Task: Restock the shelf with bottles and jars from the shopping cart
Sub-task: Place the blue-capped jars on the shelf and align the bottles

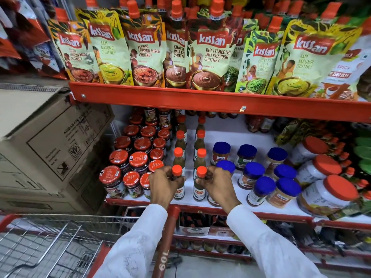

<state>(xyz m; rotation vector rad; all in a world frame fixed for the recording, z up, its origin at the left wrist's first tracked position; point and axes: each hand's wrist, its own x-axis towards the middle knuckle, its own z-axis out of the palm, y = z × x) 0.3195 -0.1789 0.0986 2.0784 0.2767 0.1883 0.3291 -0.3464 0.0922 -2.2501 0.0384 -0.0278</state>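
Two slim green sauce bottles with orange caps stand at the front of the white shelf (226, 205). My left hand (163, 184) is closed around the neck of the left bottle (177, 183). My right hand (217, 185) grips the neck of the right bottle (200, 185). Both bottles are upright and head two rows of like bottles (199, 144) running back. The wire shopping cart (50, 243) is at lower left, its basket showing no bottles in the visible part.
Red-lidded jars (138, 159) fill the shelf left of my hands, blue-lidded jars (253, 171) the right, larger orange-lidded tubs (329, 189) further right. Chutney pouches (210, 49) stand on the red shelf above. A cardboard box (46, 145) sits at left. The red cart handle (166, 243) crosses below.
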